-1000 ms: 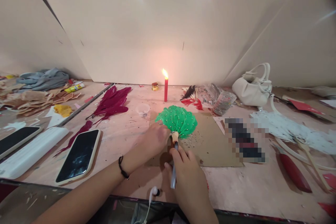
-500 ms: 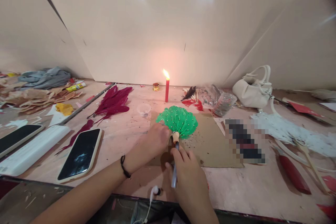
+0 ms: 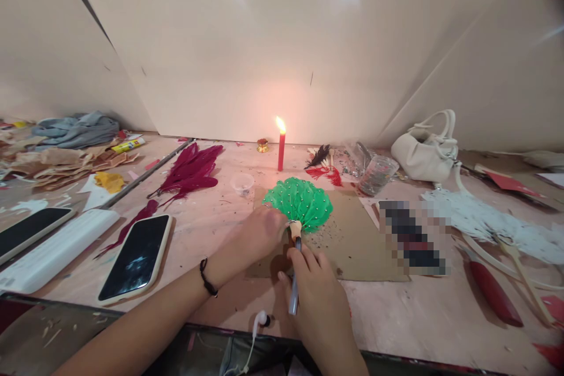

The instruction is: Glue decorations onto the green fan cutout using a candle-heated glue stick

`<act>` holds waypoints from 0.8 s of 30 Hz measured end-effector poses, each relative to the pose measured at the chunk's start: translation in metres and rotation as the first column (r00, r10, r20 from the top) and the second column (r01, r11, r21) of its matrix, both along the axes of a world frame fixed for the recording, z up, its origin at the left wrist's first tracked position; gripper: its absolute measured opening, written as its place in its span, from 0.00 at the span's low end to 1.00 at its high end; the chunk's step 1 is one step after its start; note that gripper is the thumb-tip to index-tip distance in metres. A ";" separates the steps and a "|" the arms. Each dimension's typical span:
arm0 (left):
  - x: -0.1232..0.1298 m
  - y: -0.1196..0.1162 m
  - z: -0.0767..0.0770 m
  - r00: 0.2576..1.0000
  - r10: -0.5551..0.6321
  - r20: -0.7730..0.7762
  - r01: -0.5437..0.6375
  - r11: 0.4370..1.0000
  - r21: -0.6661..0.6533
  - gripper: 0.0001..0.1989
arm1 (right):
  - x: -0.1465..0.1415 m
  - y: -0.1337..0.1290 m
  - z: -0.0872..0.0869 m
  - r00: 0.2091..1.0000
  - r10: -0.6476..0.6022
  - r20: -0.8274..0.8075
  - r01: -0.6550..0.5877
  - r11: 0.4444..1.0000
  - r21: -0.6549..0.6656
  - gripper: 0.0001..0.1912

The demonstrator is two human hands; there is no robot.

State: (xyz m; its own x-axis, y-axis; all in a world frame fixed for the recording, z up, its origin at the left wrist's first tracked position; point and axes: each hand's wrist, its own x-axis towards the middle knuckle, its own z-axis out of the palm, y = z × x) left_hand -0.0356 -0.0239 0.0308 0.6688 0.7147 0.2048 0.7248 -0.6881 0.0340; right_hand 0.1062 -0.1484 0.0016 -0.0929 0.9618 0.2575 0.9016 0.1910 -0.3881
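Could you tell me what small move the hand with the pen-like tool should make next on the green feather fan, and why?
Probably a short, steady stroke of the tool right at the fan's neck. The right hand holds its tip against the pale handle base of the green feather fan, while the left hand pins the fan flat on the cardboard sheet, so the work point is already braced.
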 end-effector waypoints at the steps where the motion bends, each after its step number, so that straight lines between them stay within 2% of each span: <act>1: 0.000 0.000 0.000 1.000 -0.003 0.000 0.003 1.000 0.002 0.17 | 0.000 0.000 0.000 1.000 0.003 0.008 -0.003 1.000 0.004 0.15; 10: 0.001 -0.001 -0.003 1.000 0.017 -0.001 -0.017 1.000 0.003 0.16 | 0.003 0.002 -0.006 0.999 0.018 0.031 -0.019 0.999 0.039 0.15; 24: 0.003 -0.003 0.001 1.000 -0.001 -0.024 0.002 1.000 0.022 0.14 | 0.005 0.002 -0.011 0.999 0.043 0.015 -0.044 0.998 0.047 0.14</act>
State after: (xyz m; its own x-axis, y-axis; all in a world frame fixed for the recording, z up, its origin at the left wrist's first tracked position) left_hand -0.0326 -0.0268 0.0320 0.6749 0.7091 0.2042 0.7241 -0.6896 0.0016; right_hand 0.1111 -0.1463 -0.0097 -0.1385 0.9436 0.3007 0.8972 0.2482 -0.3653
